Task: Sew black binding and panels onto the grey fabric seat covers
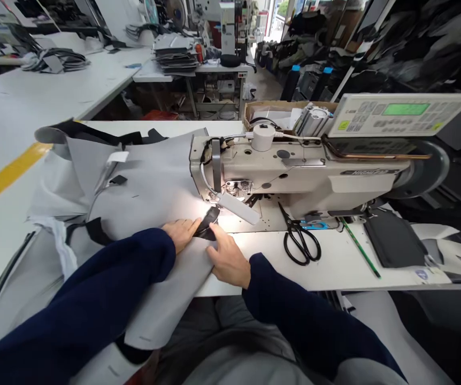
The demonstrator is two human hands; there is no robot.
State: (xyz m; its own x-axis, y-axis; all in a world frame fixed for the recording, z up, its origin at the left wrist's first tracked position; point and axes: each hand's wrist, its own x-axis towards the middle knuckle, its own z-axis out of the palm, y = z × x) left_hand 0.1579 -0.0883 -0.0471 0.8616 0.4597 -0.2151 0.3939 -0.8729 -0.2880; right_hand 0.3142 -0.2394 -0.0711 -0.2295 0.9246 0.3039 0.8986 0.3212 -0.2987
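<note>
A large grey fabric piece (pixel 154 176) with black patches lies under the head of a sewing machine (pixel 278 171) and hangs over the table's front edge. A small black strip (pixel 211 215) sits on it, just in front of the lit needle area. My left hand (pixel 180 234) lies on the grey fabric with its fingers stretched out, the fingertips at the strip's left side. From the right, my right hand (pixel 228 258) is closed, pinching the black strip near the fabric's edge; its curled fingertips are partly hidden.
Black-handled scissors (pixel 302 240) lie right of my right hand, near a blue thread snipper (pixel 314 225) and a green pencil (pixel 361 248). A control panel (pixel 399 115) stands over the machine. Fabric stacks (pixel 176 60) rest on a table behind.
</note>
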